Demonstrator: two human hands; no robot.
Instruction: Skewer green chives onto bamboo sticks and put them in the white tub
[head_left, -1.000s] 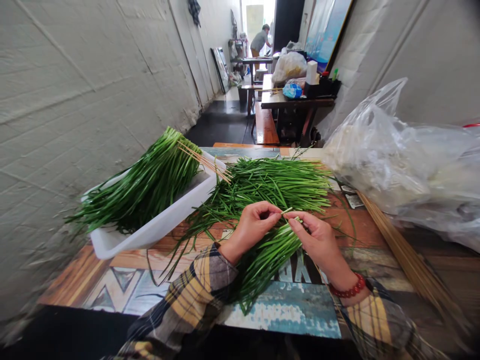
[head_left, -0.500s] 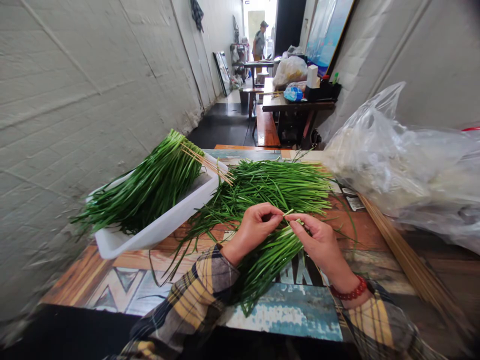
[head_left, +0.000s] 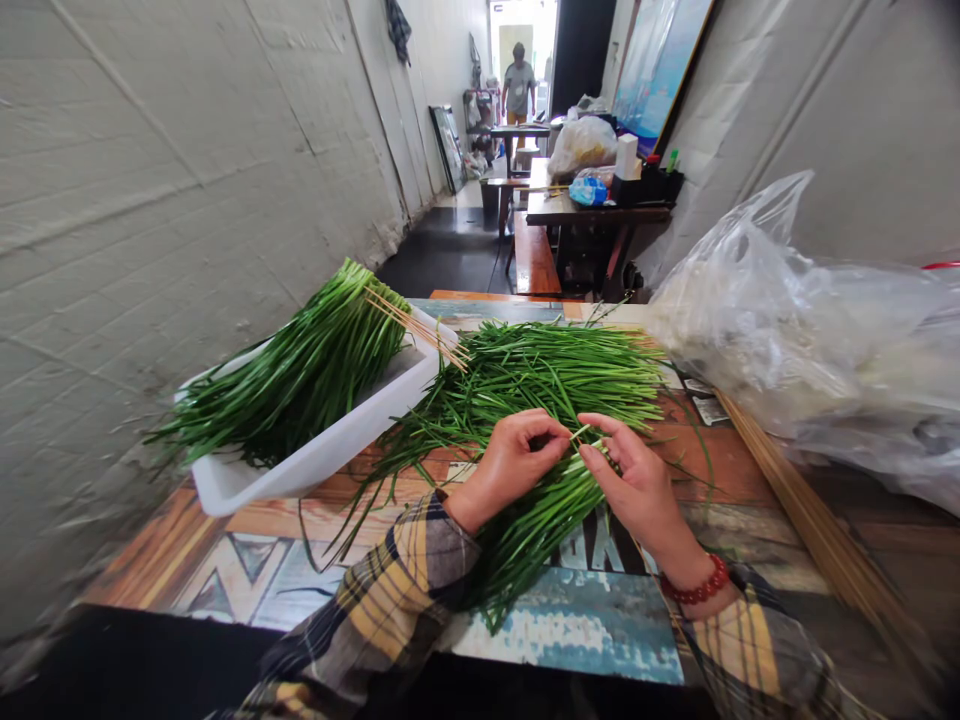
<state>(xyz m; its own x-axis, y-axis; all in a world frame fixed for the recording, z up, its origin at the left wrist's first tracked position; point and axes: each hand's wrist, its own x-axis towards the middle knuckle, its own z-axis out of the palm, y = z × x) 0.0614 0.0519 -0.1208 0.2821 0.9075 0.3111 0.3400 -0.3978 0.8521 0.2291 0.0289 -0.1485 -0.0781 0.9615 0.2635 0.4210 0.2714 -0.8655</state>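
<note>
My left hand (head_left: 517, 452) pinches a single chive (head_left: 580, 432) near its pale cut end, thumb against forefinger. Opposite it, my right hand (head_left: 637, 475) has its thumb and forefinger apart, close to that end. Its other fingers curl at the cut ends of a small bunch of chives (head_left: 536, 535), partly hidden. From beneath this hand a thin bamboo skewer (head_left: 646, 556) runs toward the lower right; the grip on it is mostly covered. Just beyond both hands lies a wide pile of loose chives (head_left: 555, 370) on the table.
At left, a white tray (head_left: 322, 445) holds a thick stack of chives (head_left: 300, 370), with several skewer ends (head_left: 420, 330) jutting over its rim. A bundle of skewers (head_left: 795, 490) and clear plastic bags (head_left: 810, 340) lie at right. Farther back are another table (head_left: 559, 207) and a person (head_left: 518, 88).
My right thumb and forefinger have parted from the chive end, which now shows between the hands. My left hand keeps its pinch. The person in the background has turned.
</note>
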